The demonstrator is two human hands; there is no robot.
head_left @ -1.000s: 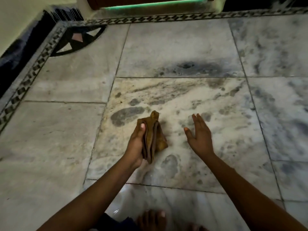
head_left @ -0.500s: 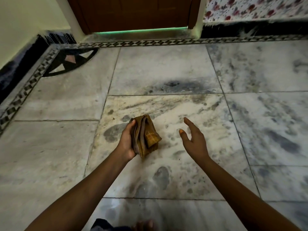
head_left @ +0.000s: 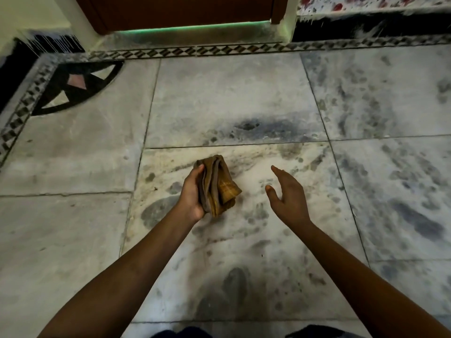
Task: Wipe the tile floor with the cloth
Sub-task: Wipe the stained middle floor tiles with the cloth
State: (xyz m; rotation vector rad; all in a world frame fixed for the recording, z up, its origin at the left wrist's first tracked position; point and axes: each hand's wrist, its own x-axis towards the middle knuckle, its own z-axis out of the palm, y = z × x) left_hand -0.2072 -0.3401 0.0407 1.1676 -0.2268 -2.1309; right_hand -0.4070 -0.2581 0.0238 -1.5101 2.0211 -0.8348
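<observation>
We look down on a grey-white marble tile floor (head_left: 219,98), streaked with dark smudges and edged by a black-and-white patterned border strip (head_left: 195,50). A brown wooden door (head_left: 180,11) stands at the far edge. Our two bare forearms reach forward over the middle tile. Our left hand (head_left: 191,195) grips a folded mustard-brown cloth (head_left: 219,189), fingers and thumb curled round it, holding it on edge above the smudged tile. Our right hand (head_left: 288,198) hovers just beside the cloth, apart from it, palm turned inward, fingers straight and relaxed, holding nothing.
</observation>
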